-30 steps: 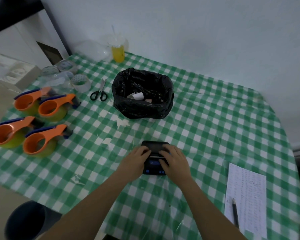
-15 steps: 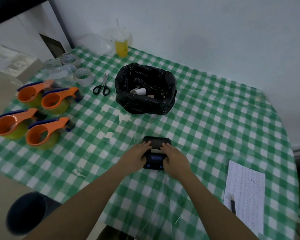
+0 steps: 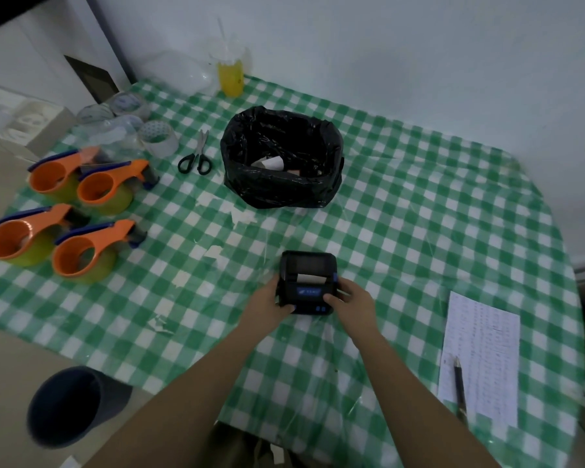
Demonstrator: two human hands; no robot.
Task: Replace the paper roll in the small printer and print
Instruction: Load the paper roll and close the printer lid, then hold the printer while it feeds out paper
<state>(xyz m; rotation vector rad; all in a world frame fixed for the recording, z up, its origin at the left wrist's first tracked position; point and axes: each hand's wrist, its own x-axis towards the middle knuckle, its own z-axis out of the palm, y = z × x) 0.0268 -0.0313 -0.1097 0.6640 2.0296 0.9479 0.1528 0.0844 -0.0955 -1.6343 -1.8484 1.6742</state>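
Small black printer (image 3: 307, 282) on the green and white check counter (image 3: 419, 231), near the middle. Lid shut, with a short white paper strip (image 3: 309, 278) poking out of the slot, so new roll most likely in already. Printing probably left to do. Left hand (image 3: 267, 304) with fingers wrapped round the left side of the printer. Right hand (image 3: 350, 298) gripping the right side, thumb by the blue buttons. Shiny crinkly black bag (image 3: 281, 157) farther back, an old paper roll core (image 3: 270, 162) inside.

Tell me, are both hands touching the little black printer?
Touching. The head view shows the left hand wrapped against the printer on one side and the right hand pressed against the other.
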